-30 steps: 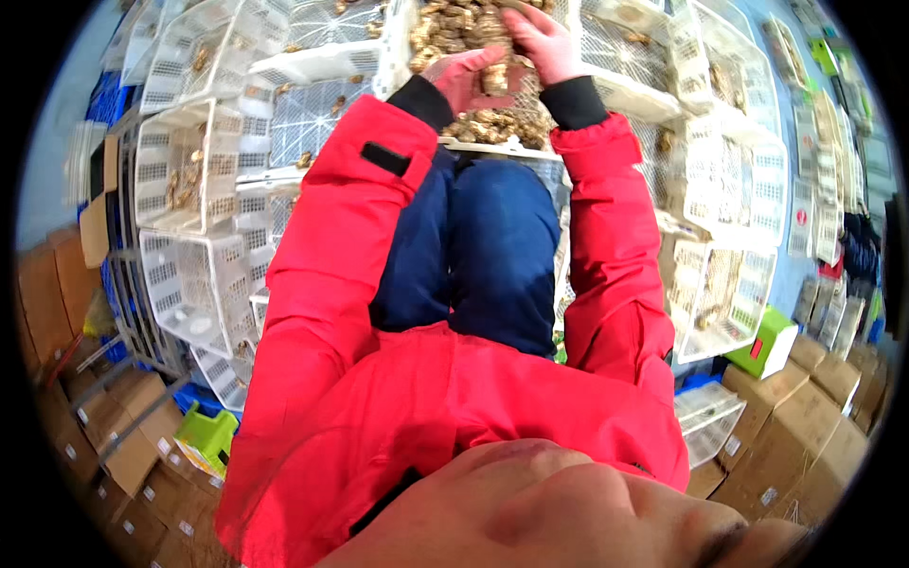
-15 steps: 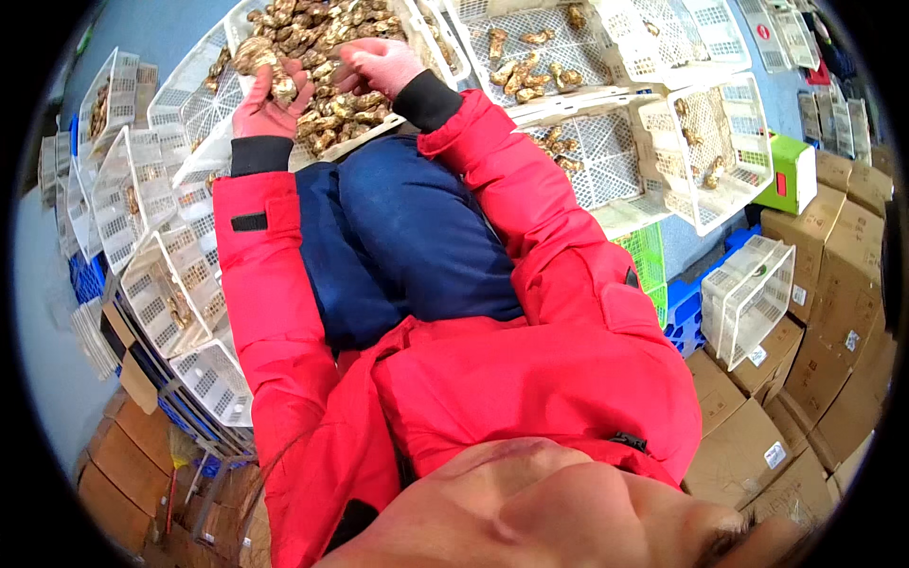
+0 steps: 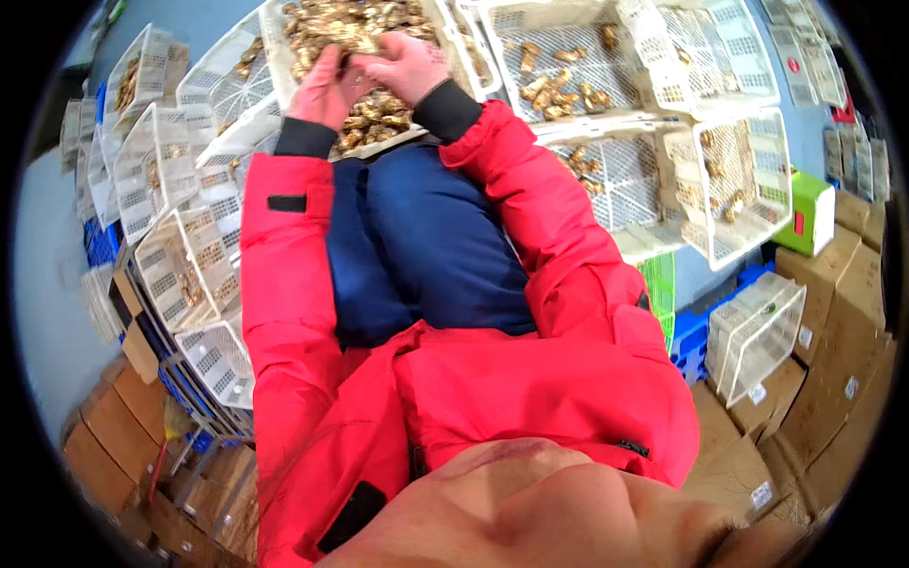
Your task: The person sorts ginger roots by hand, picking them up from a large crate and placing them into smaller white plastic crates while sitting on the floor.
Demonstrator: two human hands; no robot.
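Note:
Over a white plastic crate (image 3: 281,71) heaped with brown, knobbly mushrooms (image 3: 374,115), my two hands have come together. My left hand (image 3: 322,93) is closed around a large pale-brown mushroom (image 3: 354,36), its cap pointing away from me. From the right, my right hand (image 3: 411,68) closes its thumb and fingers on the same mushroom, close against the left fingertips. The fingers hide the mushroom's stem, and its outline is blurred against the pile behind.
To the right, white crates (image 3: 611,237) hold a few scattered mushrooms (image 3: 554,95). More crates (image 3: 161,170) with some mushrooms line the left. At right stand a green box (image 3: 810,213), stacked cartons (image 3: 828,322) and an upturned clear crate (image 3: 757,336) by a blue pallet (image 3: 696,331).
The right hand, apart before, has moved to the left hand and onto the mushroom. The whole view has shifted slightly, with the crates now lower and further right.

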